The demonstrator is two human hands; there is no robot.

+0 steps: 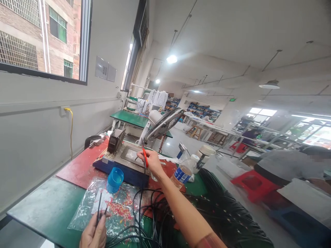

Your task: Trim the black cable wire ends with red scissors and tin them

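Note:
My left hand (94, 232) is closed around thin black cable ends (99, 206) that stick up from its fingers, low in the view. Farther up, my right hand (152, 162) grips a red-handled cutting tool (144, 156), its dark tip pointing upward; whether it is scissors or nippers I cannot tell. A black cable (141, 199) runs down from beside the right hand. Between the hands, red and yellow scraps (121, 208) lie scattered on a clear plastic bag (85, 206). A blue cup (115, 179) stands at the bag's far side.
Behind the cup sits a blue-based machine (121, 168), with a tilted fan (165, 124) beyond it. A drink bottle (183, 172) stands right of my forearm. Bundled black cables (222, 210) cover the right side. A person (287, 165) bends near a red stool (253, 184).

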